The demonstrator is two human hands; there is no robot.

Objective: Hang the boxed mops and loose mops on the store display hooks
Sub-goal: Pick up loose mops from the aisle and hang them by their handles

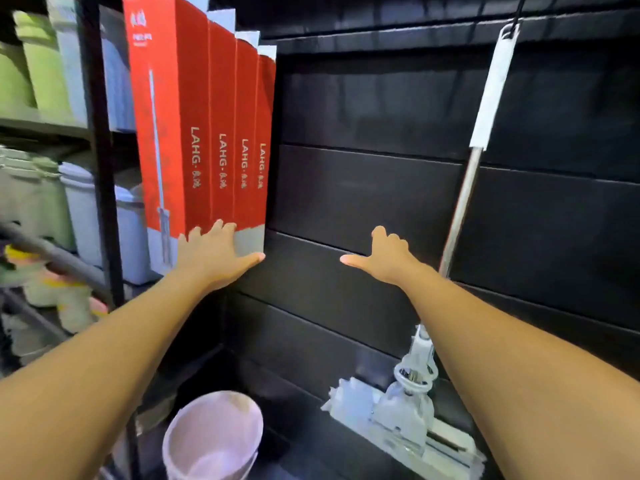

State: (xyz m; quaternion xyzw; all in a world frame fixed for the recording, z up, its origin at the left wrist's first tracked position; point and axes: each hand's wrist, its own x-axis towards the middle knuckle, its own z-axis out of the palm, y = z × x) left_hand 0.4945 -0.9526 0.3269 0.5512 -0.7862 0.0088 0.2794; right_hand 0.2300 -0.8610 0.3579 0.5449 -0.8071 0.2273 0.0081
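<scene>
Several red boxed mops (204, 133) hang side by side against the dark slat wall (363, 188) at the upper left. My left hand (214, 254) rests on their grey bottom ends, fingers spread over the box edges and thumb stretched under the rightmost box. My right hand (384, 254) hovers open in front of the wall, holding nothing, thumb pointing left. A loose mop (464, 199) with a white grip and metal pole hangs from a black hook (516, 19) at the upper right. Its white head (405, 420) sits low by my right forearm.
A black shelf upright (100, 161) stands left of the boxes, with green and pale blue bins (52, 71) on shelves behind it. Stacked pink buckets (214, 434) sit at the bottom centre. Bare slat wall spans the gap between the boxes and the hanging mop.
</scene>
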